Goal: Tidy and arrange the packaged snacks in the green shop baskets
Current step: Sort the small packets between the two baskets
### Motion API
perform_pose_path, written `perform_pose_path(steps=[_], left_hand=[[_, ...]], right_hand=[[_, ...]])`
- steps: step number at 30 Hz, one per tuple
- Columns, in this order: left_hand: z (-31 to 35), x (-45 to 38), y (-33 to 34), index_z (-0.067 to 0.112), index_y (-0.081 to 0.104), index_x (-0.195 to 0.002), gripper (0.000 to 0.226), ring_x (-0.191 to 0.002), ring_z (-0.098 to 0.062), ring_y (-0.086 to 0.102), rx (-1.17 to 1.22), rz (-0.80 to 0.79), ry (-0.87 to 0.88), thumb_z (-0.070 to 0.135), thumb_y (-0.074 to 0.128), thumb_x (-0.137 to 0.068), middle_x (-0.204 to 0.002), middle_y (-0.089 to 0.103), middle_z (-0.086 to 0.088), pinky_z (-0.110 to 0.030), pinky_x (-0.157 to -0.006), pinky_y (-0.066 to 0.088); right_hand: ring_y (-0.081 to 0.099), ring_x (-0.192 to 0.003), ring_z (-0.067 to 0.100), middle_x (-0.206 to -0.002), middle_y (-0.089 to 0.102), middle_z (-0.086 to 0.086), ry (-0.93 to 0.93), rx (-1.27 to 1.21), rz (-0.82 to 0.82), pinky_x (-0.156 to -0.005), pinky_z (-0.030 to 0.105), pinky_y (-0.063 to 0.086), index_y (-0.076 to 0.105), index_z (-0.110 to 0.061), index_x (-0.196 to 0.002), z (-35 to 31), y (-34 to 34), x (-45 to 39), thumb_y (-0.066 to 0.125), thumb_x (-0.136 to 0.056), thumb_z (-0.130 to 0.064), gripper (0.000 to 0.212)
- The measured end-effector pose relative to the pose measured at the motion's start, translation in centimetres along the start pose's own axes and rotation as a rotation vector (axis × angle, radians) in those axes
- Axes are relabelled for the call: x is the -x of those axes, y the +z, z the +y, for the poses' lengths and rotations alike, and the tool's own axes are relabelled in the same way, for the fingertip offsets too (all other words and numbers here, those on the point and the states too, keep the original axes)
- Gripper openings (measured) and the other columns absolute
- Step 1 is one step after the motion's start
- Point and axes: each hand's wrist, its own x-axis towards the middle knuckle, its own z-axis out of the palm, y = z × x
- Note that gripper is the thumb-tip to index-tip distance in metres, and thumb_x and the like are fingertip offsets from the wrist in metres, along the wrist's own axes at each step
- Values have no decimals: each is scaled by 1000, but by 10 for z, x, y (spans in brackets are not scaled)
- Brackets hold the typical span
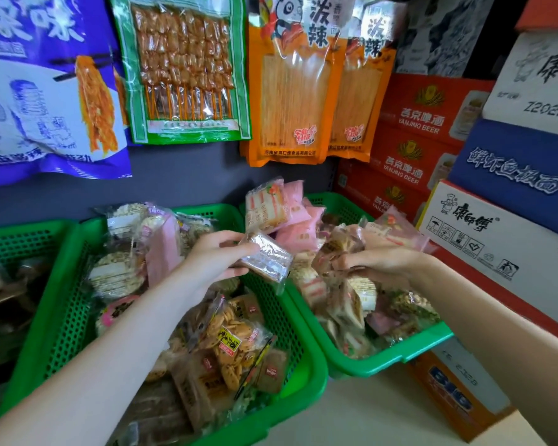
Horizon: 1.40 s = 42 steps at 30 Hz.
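Sorting incomplete: both green baskets (pixel 306 375) hold jumbled packets. Left hand (pixel 213 255) fingers pinch a clear-wrapped snack (pixel 266 260); right hand (pixel 380 262) fingers grasp packets (pixel 335 249) in the right basket (pixel 384 358).

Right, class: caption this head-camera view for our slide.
Left hand holds a clear snack pack; right hand digs into the right green basket.
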Motion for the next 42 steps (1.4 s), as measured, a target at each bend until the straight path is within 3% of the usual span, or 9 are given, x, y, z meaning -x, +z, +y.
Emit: perform_pose_path(steps=[4,9,16,20,22,25,29,34,42], left_hand=[[15,6,-23,18,61,-90,15,-83,-11,61,-20,26,0,9,69,-81,-95,65,-2,-15,-59,56],[36,20,-66,17,63,-97,18,-83,-8,62,-91,-83,-35,10,68,-82,-99,66,0,-23,-72,56],[67,63,-167,22,72,-101,73,-91,-7,67,-405,-283,-216,45,90,-33,-99,73,3,-22,-75,52],[60,104,-239,13,69,-83,28,-68,-11,61,-376,112,-380,30,82,-64,-87,68,-4,-18,-52,50],[48,121,-267,7,63,-92,13,-85,-19,59,-267,361,-427,13,69,-82,-105,58,-10,-22,-49,54],[31,132,-289,2,47,-128,42,-125,-33,41,-105,679,-382,3,59,-88,-139,40,-13,-34,-74,57],[15,126,-291,8,50,-120,29,-109,-29,47,-330,790,-285,3,51,-92,-123,49,-11,-37,-95,42],[24,119,-289,13,51,-129,38,-104,-31,56,-865,752,-197,18,54,-91,-133,48,-15,-35,-93,46],[35,91,-222,27,57,-98,22,-85,-17,61,-997,325,192,7,52,-88,-100,64,5,-31,-86,47]], right_hand=[[56,-91,33,-100,54,24,-86,-116,31,-89,49,45,35,-24,-125,-16,5,-6,74,-54,-7,83],[58,-79,23,-91,55,13,-320,-177,34,-65,31,50,45,-21,-98,-62,35,-16,67,-60,3,50],[64,-60,7,-68,66,-2,-479,-310,-233,-55,20,53,48,-25,-99,-129,133,-42,59,-68,16,53],[55,-63,17,-80,56,11,-431,-230,-443,-59,29,44,49,-23,-107,-138,221,-61,62,-64,15,59],[48,-67,20,-79,50,14,-396,-234,-433,-63,32,40,44,-21,-103,-131,270,-70,64,-67,13,53],[57,-71,18,-83,57,8,-436,-251,-288,-72,39,52,40,-18,-99,-123,334,-91,68,-69,11,50],[58,-106,28,-115,58,15,-452,-46,-74,-99,44,45,38,-17,-117,-126,378,-121,78,-63,-7,67],[38,-132,29,-144,34,18,-397,477,-143,-106,28,32,22,-13,-145,-127,382,-128,65,-82,-16,77],[57,-94,14,-116,63,8,-459,754,-109,-86,23,45,60,-10,-116,-121,245,-87,62,-85,-15,31]])
